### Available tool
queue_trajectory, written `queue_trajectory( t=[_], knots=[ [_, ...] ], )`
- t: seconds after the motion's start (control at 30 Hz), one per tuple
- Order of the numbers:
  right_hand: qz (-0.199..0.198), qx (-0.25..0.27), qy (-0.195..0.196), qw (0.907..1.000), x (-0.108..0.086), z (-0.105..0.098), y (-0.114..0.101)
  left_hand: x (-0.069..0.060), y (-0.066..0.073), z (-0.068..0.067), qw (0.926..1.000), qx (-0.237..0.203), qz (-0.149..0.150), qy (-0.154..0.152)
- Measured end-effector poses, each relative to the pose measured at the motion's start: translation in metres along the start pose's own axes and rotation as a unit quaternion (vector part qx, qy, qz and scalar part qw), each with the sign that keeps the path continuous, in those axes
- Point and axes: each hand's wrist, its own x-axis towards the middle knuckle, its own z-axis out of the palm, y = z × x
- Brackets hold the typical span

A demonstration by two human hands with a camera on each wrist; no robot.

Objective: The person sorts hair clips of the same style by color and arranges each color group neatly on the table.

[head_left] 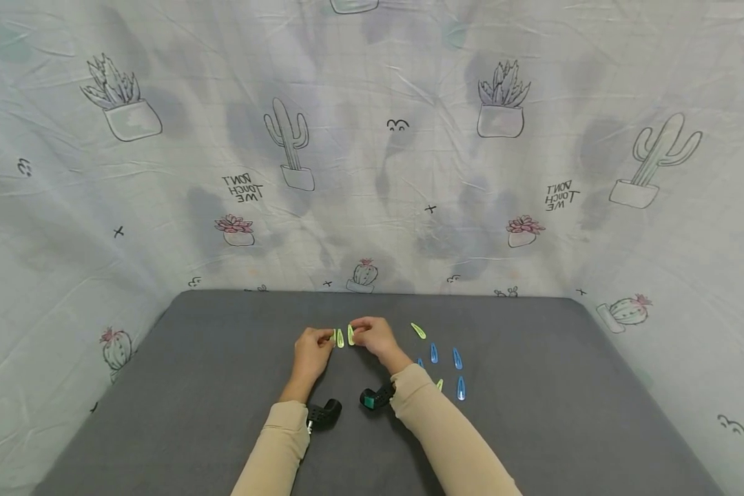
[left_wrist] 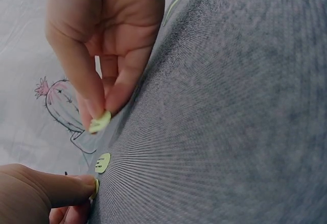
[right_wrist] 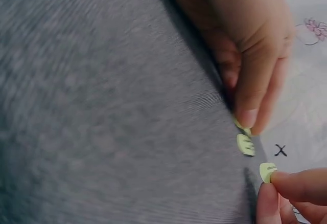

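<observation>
My left hand (head_left: 312, 350) pinches a yellow-green snap hair clip (right_wrist: 242, 125) at the table surface, its fingertips covering most of it. Just right of that clip lies a second yellow-green hair clip (head_left: 340, 338) on the grey cloth, touched by neither hand. In my right hand (head_left: 374, 336), thumb and fingertips hold a third yellow-green hair clip (right_wrist: 267, 172) by one end, slightly above the table. The left wrist view shows this held clip (left_wrist: 99, 122) beyond the lying one (left_wrist: 102, 162).
To the right lie several blue hair clips (head_left: 457, 359) and a yellow-green clip (head_left: 418, 331). My right sleeve (head_left: 441, 420) partly hides another yellow-green clip (head_left: 439, 384). A patterned white curtain (head_left: 372, 172) rises behind the grey table (head_left: 223, 372).
</observation>
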Motion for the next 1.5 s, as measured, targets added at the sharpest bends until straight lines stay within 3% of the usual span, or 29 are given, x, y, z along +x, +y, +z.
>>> queue_trajectory(
  t=[0.23,0.67,1.03,1.5],
  knots=[
    [-0.003,-0.047,0.016,0.9988,0.001,0.006,0.0,0.0,0.0,-0.001,0.9999,0.005,-0.008,-0.005],
    [-0.025,-0.139,0.053,0.9885,0.003,0.015,-0.005,-0.001,0.003,-0.006,0.9997,-0.004,-0.02,-0.014],
    [-0.032,-0.116,0.054,0.9913,0.002,0.013,-0.003,0.0,0.002,-0.004,0.9998,-0.001,-0.015,-0.014],
    [-0.042,-0.078,0.016,0.9959,-0.007,0.003,0.005,0.0,0.0,0.0,1.0,-0.004,-0.006,-0.003]
  ],
)
